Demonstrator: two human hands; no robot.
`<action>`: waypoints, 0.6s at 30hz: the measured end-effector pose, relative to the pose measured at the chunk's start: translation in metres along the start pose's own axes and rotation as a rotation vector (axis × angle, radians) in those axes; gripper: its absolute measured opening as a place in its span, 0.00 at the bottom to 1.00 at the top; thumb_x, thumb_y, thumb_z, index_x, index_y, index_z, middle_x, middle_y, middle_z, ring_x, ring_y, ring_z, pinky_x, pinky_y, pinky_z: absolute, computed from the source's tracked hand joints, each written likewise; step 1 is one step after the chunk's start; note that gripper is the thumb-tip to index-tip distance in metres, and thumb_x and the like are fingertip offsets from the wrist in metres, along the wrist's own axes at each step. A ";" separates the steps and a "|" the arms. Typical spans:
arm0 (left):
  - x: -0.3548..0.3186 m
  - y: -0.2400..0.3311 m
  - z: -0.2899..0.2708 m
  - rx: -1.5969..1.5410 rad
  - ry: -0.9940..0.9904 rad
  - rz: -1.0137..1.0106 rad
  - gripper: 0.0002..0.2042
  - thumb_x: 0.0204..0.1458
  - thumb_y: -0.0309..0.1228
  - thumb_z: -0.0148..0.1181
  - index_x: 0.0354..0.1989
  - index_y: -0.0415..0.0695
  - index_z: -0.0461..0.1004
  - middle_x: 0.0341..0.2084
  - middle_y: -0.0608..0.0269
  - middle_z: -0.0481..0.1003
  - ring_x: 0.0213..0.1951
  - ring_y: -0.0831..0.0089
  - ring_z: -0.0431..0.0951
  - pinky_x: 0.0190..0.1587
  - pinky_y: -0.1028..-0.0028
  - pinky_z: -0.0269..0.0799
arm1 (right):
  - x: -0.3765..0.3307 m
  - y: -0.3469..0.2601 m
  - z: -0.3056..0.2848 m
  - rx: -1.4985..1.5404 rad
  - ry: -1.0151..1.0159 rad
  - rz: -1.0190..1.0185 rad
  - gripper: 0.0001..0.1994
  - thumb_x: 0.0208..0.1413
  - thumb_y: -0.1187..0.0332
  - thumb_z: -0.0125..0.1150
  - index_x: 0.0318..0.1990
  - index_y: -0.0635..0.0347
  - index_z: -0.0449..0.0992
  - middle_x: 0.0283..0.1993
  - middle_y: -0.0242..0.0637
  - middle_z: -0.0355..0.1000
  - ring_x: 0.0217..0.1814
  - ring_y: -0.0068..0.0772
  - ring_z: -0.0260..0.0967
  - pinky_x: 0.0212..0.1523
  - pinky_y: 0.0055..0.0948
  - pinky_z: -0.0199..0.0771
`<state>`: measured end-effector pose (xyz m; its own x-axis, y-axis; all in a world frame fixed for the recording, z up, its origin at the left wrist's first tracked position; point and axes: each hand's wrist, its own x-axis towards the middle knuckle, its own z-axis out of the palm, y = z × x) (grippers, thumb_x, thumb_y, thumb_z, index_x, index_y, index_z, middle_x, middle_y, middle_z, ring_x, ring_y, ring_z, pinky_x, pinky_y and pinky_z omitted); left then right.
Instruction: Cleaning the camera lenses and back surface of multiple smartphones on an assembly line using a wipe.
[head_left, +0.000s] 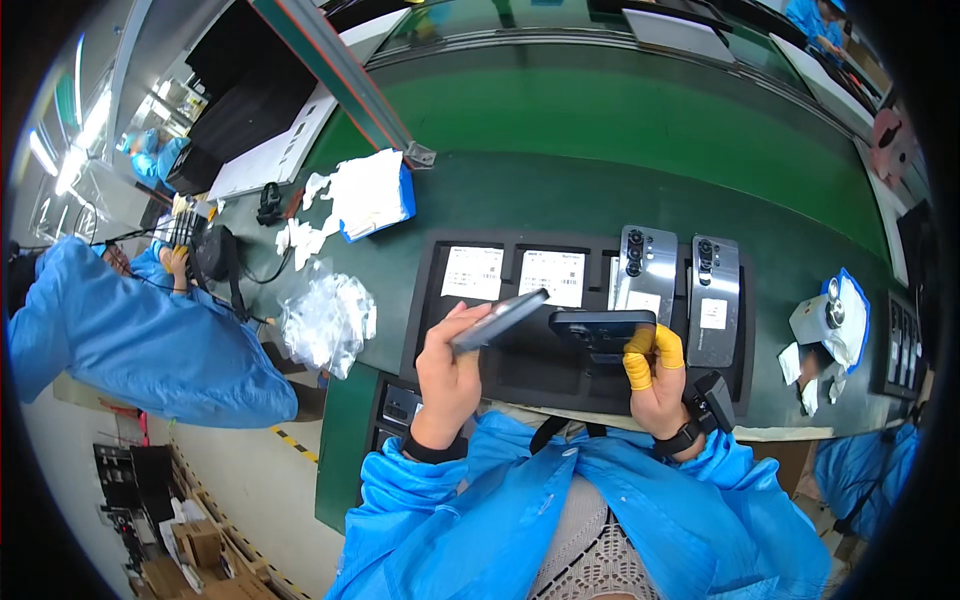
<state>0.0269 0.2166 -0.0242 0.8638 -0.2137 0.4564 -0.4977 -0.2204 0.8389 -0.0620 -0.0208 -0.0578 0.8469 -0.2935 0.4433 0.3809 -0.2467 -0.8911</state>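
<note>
My left hand (448, 375) grips a grey smartphone (503, 318) that is tilted up over the black tray (540, 388). In my right hand (657, 385), with yellow finger cots on some fingers, a dark smartphone (598, 325) is held nearly edge-on, its camera side partly showing. Beneath both hands, the tray has several compartments. White labels (472, 272) lie in the two left ones. Two silver-grey phones, one (645, 262) beside the other (713, 300), lie back up in the right ones, cameras at the far end.
A clear plastic bag pile (328, 318) and white wipes on a blue pack (370, 195) are at the left. A bottle (833, 308) and another wipe pack (852, 325) stand at the right. A metal post (345, 85) rises far left. A co-worker in blue (150, 335) sits left.
</note>
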 end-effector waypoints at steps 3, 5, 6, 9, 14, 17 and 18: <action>0.009 0.009 0.002 -0.416 0.140 -0.239 0.16 0.63 0.23 0.45 0.59 0.38 0.60 0.50 0.59 0.69 0.51 0.71 0.71 0.58 0.66 0.65 | 0.008 -0.011 0.003 -0.037 0.051 0.018 0.17 0.57 0.74 0.62 0.53 0.66 0.69 0.41 0.41 0.74 0.41 0.31 0.73 0.46 0.28 0.72; 0.016 0.008 -0.001 -0.861 0.139 -0.363 0.17 0.64 0.27 0.44 0.61 0.41 0.58 0.51 0.59 0.69 0.53 0.68 0.70 0.59 0.62 0.66 | 0.016 -0.021 0.003 -0.092 0.054 0.127 0.17 0.57 0.73 0.62 0.53 0.66 0.71 0.42 0.42 0.75 0.41 0.32 0.73 0.46 0.29 0.72; 0.020 0.011 -0.002 -0.936 0.159 -0.428 0.19 0.64 0.31 0.46 0.62 0.43 0.57 0.47 0.59 0.70 0.50 0.66 0.72 0.58 0.59 0.68 | 0.018 -0.023 0.002 -0.121 0.048 0.149 0.17 0.57 0.72 0.62 0.53 0.66 0.71 0.43 0.43 0.75 0.42 0.33 0.74 0.46 0.28 0.72; 0.019 0.008 -0.006 -1.142 0.053 -0.456 0.27 0.61 0.32 0.51 0.69 0.52 0.54 0.31 0.63 0.68 0.33 0.72 0.70 0.38 0.70 0.67 | 0.017 -0.022 0.004 -0.171 0.026 0.116 0.18 0.57 0.73 0.62 0.54 0.66 0.71 0.44 0.43 0.75 0.43 0.35 0.74 0.47 0.29 0.72; 0.016 0.003 -0.007 -1.405 -0.116 -0.433 0.32 0.60 0.33 0.52 0.72 0.56 0.47 0.31 0.60 0.69 0.32 0.70 0.72 0.35 0.70 0.65 | 0.017 -0.024 0.007 -0.229 -0.024 0.075 0.17 0.56 0.72 0.62 0.53 0.66 0.72 0.43 0.46 0.74 0.42 0.41 0.74 0.46 0.31 0.72; 0.016 0.002 -0.010 -1.407 -0.132 -0.466 0.32 0.59 0.33 0.52 0.72 0.55 0.47 0.30 0.60 0.69 0.31 0.70 0.72 0.35 0.70 0.65 | 0.020 -0.025 0.010 -0.210 -0.035 0.083 0.17 0.56 0.72 0.62 0.52 0.67 0.72 0.42 0.46 0.74 0.41 0.41 0.74 0.45 0.31 0.72; 0.016 0.003 -0.010 -1.386 -0.136 -0.482 0.33 0.59 0.33 0.53 0.72 0.55 0.47 0.29 0.59 0.69 0.31 0.69 0.72 0.35 0.69 0.65 | 0.020 -0.025 0.010 -0.210 -0.035 0.080 0.17 0.56 0.72 0.62 0.52 0.67 0.72 0.42 0.46 0.74 0.41 0.41 0.74 0.45 0.31 0.72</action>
<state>0.0397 0.2221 -0.0110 0.8677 -0.4886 0.0914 0.3684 0.7556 0.5417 -0.0506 -0.0110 -0.0276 0.8849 -0.2888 0.3654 0.2297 -0.4118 -0.8818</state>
